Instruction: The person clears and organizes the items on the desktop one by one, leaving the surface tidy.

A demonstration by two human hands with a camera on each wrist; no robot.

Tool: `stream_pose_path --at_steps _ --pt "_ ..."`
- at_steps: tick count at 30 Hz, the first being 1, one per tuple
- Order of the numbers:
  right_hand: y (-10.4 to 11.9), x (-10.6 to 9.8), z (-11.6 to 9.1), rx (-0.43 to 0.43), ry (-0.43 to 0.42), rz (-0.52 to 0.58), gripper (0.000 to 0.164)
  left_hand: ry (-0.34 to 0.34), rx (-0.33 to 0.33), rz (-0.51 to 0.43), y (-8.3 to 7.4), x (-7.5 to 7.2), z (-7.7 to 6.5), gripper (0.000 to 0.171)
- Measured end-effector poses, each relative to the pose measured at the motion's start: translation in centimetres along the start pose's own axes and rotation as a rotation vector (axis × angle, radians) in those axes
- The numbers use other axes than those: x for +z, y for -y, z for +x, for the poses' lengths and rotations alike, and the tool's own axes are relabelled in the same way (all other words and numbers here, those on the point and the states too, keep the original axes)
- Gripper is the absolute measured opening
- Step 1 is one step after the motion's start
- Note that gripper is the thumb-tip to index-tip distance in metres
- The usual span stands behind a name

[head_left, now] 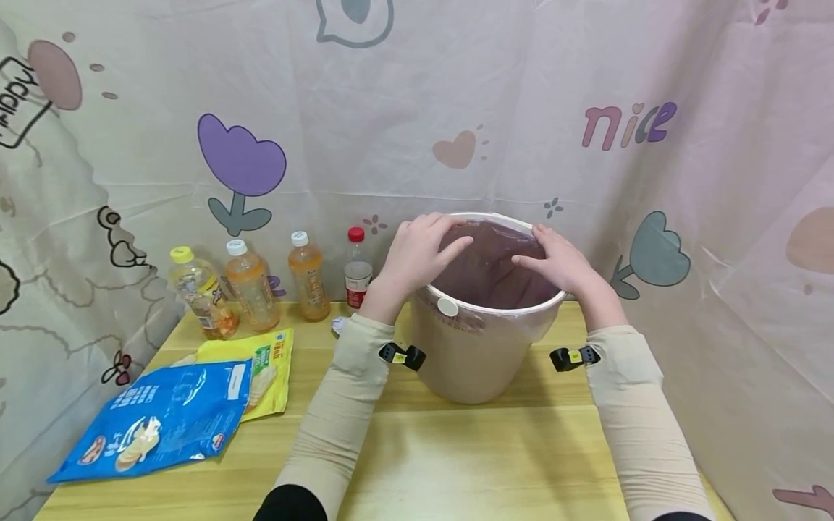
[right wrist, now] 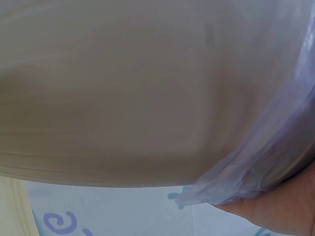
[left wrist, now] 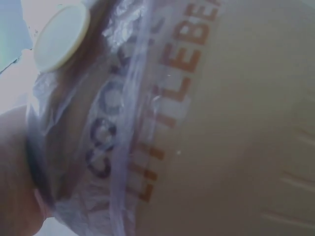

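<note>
A beige trash bin (head_left: 472,362) stands upright on the table, lined with a thin translucent bag (head_left: 489,268). Its white rim ring (head_left: 502,311) has a round tab at the front, and the liner's edge hangs folded outside below the ring. My left hand (head_left: 417,253) rests on the left side of the rim, fingers stretched toward the back and thumb over the opening. On the right side of the rim lies my right hand (head_left: 563,260), its thumb also over the opening. Printed lettering (left wrist: 167,98) shows on the bin's wall in the left wrist view.
Several bottles stand along the back left: a yellow-capped bottle (head_left: 205,293), white-capped orange drinks (head_left: 254,289) and a red-capped bottle (head_left: 357,271). A blue snack bag (head_left: 163,420) overlaps a yellow bag (head_left: 276,369) on the left. A printed curtain (head_left: 521,87) hangs behind the table.
</note>
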State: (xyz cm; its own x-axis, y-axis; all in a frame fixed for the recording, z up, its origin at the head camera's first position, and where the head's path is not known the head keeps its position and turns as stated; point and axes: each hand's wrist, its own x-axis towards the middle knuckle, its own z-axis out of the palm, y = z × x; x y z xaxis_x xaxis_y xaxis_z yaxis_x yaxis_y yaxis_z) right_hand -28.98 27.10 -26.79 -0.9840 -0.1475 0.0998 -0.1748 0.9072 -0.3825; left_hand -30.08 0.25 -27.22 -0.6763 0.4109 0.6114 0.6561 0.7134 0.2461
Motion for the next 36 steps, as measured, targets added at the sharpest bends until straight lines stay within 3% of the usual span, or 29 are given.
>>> stream_pose_path --at_steps 12,18,27,36 --pt "0.2 -0.2 -0.1 0.0 0.0 0.003 0.084 -0.143 0.042 0.007 0.7 -1.1 -2.5 0.035" --pt "0.1 0.0 -0.1 -0.002 0.0 0.001 0.084 -0.25 0.063 -0.018 1.5 -1.5 -4.2 0.034" --pt "0.2 0.0 -0.1 -0.004 0.009 -0.012 0.085 -0.331 0.007 -0.078 2.7 -2.1 -7.3 0.031" --pt "0.3 0.0 -0.1 0.003 0.011 -0.002 0.085 -0.338 -0.07 -0.127 3.6 -1.3 -10.9 0.032"
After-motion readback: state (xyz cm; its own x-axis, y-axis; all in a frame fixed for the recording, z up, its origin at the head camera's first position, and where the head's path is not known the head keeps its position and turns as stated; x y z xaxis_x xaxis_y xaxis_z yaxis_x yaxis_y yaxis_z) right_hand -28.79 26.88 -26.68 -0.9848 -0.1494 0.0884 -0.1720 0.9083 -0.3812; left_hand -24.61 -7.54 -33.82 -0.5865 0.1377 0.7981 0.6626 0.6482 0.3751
